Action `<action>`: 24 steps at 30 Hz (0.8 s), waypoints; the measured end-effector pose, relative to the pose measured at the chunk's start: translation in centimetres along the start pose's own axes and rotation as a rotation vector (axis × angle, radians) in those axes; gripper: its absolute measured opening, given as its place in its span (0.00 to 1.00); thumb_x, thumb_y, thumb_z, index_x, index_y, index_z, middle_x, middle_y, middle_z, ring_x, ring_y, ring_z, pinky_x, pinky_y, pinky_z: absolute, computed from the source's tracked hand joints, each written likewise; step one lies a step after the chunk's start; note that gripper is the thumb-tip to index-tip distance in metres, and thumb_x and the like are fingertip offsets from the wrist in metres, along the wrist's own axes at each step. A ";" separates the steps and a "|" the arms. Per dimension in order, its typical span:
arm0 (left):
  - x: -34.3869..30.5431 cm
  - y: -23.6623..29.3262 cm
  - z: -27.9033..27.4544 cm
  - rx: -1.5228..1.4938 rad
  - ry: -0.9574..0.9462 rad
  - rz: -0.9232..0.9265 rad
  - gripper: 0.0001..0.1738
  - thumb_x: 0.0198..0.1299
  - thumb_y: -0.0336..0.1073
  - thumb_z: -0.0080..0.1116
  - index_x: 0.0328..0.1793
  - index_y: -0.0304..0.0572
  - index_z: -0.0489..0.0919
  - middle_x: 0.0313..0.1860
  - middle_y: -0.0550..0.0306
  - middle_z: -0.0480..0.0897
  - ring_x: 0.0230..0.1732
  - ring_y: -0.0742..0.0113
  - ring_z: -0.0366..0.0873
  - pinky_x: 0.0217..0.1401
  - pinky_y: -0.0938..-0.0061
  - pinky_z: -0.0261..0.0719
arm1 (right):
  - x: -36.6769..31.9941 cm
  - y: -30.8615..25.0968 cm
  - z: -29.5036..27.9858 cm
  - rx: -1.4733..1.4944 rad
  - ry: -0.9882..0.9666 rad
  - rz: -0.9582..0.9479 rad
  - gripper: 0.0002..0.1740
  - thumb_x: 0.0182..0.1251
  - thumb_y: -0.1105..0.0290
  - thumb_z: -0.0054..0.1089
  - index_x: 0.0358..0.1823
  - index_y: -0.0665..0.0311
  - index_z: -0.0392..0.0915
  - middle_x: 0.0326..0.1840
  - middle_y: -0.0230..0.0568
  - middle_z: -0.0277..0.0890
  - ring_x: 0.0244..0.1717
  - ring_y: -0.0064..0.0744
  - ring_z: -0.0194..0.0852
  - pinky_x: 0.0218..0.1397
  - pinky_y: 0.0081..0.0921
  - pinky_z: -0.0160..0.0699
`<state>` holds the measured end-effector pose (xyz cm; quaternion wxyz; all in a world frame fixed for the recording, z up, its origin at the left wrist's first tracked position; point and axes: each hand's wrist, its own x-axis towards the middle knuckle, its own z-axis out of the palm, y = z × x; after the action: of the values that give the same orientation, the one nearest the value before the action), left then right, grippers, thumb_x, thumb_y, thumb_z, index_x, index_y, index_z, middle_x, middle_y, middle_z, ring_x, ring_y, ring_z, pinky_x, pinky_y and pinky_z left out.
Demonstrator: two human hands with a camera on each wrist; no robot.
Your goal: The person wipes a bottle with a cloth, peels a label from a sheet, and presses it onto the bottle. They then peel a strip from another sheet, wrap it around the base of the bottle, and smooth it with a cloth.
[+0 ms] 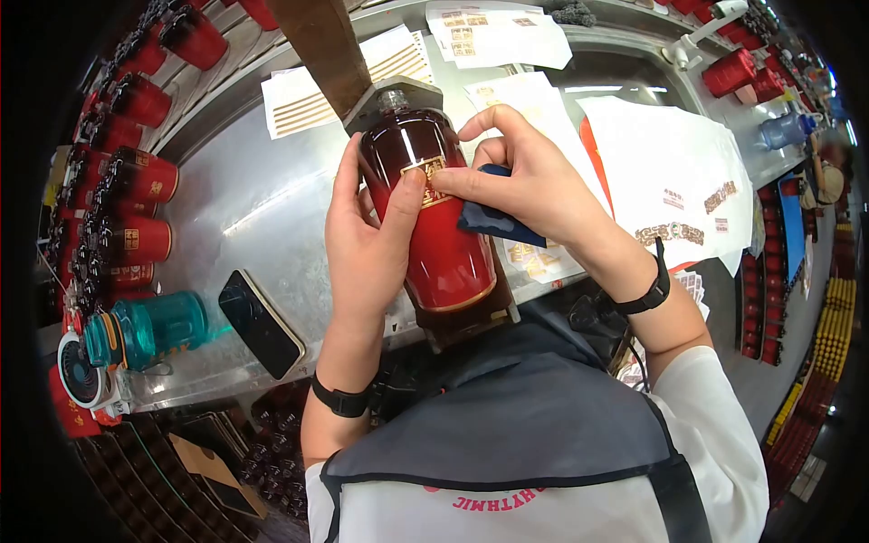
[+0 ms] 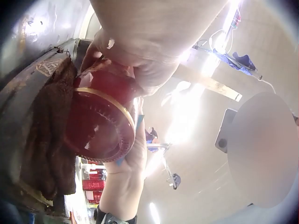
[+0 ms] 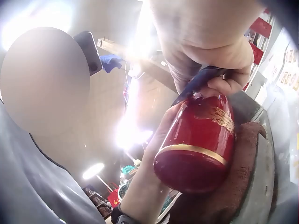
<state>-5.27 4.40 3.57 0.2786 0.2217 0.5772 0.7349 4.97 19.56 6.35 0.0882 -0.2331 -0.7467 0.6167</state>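
Observation:
A glossy bottle (image 1: 446, 262), dark at the shoulder and red below, lies tilted on a cradle lined with brown cloth (image 3: 243, 172). On its front is a gold label (image 1: 425, 174) with raised characters. My left hand (image 1: 369, 240) grips the bottle's left side, its thumb pressing the label's edge. From the other side my right hand (image 1: 534, 185) holds a folded dark blue cloth (image 1: 493, 217), its thumb pressing the label and its index finger reaching to the bottle's shoulder. In the left wrist view the bottle's round base (image 2: 98, 128) shows a gold ring.
Left of the hands, a black phone (image 1: 262, 324) and a teal water bottle (image 1: 158, 328) lie on the metal table (image 1: 235, 204). Several red jars (image 1: 145, 176) line the left edge. White label sheets (image 1: 670, 172) lie to the right, and a wooden post (image 1: 321, 50) stands behind the bottle.

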 end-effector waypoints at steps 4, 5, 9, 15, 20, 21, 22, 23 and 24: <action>-0.1 0.2 0.1 -0.019 -0.003 -0.017 0.41 0.68 0.36 0.62 0.78 0.25 0.53 0.57 0.41 0.80 0.53 0.66 0.81 0.54 0.74 0.82 | 0.1 0.6 0.0 0.001 -0.002 -0.026 0.19 0.65 0.68 0.72 0.49 0.63 0.70 0.23 0.24 0.72 0.26 0.10 0.69 0.29 0.11 0.66; -0.1 0.2 0.1 -0.015 -0.001 -0.018 0.41 0.68 0.36 0.62 0.78 0.25 0.53 0.58 0.41 0.80 0.54 0.65 0.81 0.55 0.73 0.81 | 0.2 0.5 -0.2 0.000 -0.003 -0.026 0.19 0.65 0.68 0.72 0.49 0.63 0.70 0.23 0.24 0.72 0.26 0.10 0.69 0.29 0.11 0.66; -0.1 -0.4 -0.6 0.058 -0.005 -0.004 0.42 0.68 0.37 0.62 0.79 0.26 0.52 0.62 0.40 0.77 0.58 0.63 0.79 0.58 0.72 0.80 | 1.5 0.3 -1.9 0.168 0.024 0.018 0.21 0.67 0.55 0.69 0.47 0.65 0.75 0.21 0.24 0.72 0.22 0.09 0.67 0.25 0.12 0.64; -0.7 -0.4 -0.5 0.084 -0.053 0.043 0.46 0.66 0.36 0.63 0.81 0.28 0.47 0.69 0.39 0.70 0.63 0.62 0.76 0.62 0.72 0.78 | 1.2 -1.2 -1.5 -0.166 -0.099 -0.045 0.27 0.67 0.65 0.70 0.64 0.65 0.72 0.23 0.22 0.70 0.27 0.10 0.65 0.31 0.13 0.63; -0.7 0.4 0.0 -0.016 -0.046 -0.025 0.46 0.66 0.32 0.62 0.81 0.27 0.47 0.68 0.40 0.72 0.62 0.63 0.77 0.60 0.71 0.80 | 1.5 -1.2 -0.8 -0.176 -0.102 -0.036 0.32 0.65 0.64 0.71 0.67 0.67 0.70 0.23 0.24 0.70 0.27 0.11 0.66 0.30 0.14 0.63; -0.7 0.3 0.0 -0.018 -0.042 -0.027 0.46 0.66 0.32 0.62 0.81 0.27 0.47 0.68 0.40 0.72 0.62 0.63 0.77 0.60 0.71 0.80 | 1.4 -1.2 -0.7 -0.178 -0.107 -0.034 0.32 0.65 0.64 0.71 0.67 0.67 0.70 0.23 0.24 0.70 0.27 0.11 0.66 0.30 0.14 0.63; -0.6 0.2 -0.1 0.008 -0.036 -0.022 0.45 0.66 0.32 0.62 0.81 0.27 0.47 0.67 0.41 0.72 0.62 0.63 0.77 0.60 0.71 0.81 | 1.4 -1.3 -0.6 -0.172 -0.095 -0.035 0.32 0.65 0.64 0.72 0.67 0.66 0.70 0.23 0.24 0.70 0.27 0.11 0.66 0.30 0.14 0.63; -0.5 0.1 -0.1 0.034 -0.031 -0.017 0.45 0.66 0.32 0.62 0.81 0.27 0.47 0.67 0.41 0.72 0.61 0.63 0.77 0.59 0.72 0.81 | 1.3 -1.3 -0.6 -0.167 -0.083 -0.036 0.32 0.65 0.64 0.72 0.67 0.66 0.70 0.23 0.24 0.70 0.26 0.11 0.66 0.30 0.14 0.63; -0.5 0.0 -0.1 0.033 -0.030 -0.018 0.45 0.66 0.32 0.62 0.81 0.27 0.47 0.67 0.41 0.72 0.61 0.63 0.77 0.59 0.72 0.81 | 1.4 -1.1 -0.6 -0.168 -0.083 -0.035 0.32 0.65 0.64 0.72 0.67 0.66 0.70 0.23 0.24 0.70 0.26 0.11 0.66 0.30 0.14 0.63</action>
<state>-4.99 4.02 3.55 0.2904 0.2321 0.5867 0.7194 3.72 20.56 7.32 0.0479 -0.2008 -0.8026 0.5596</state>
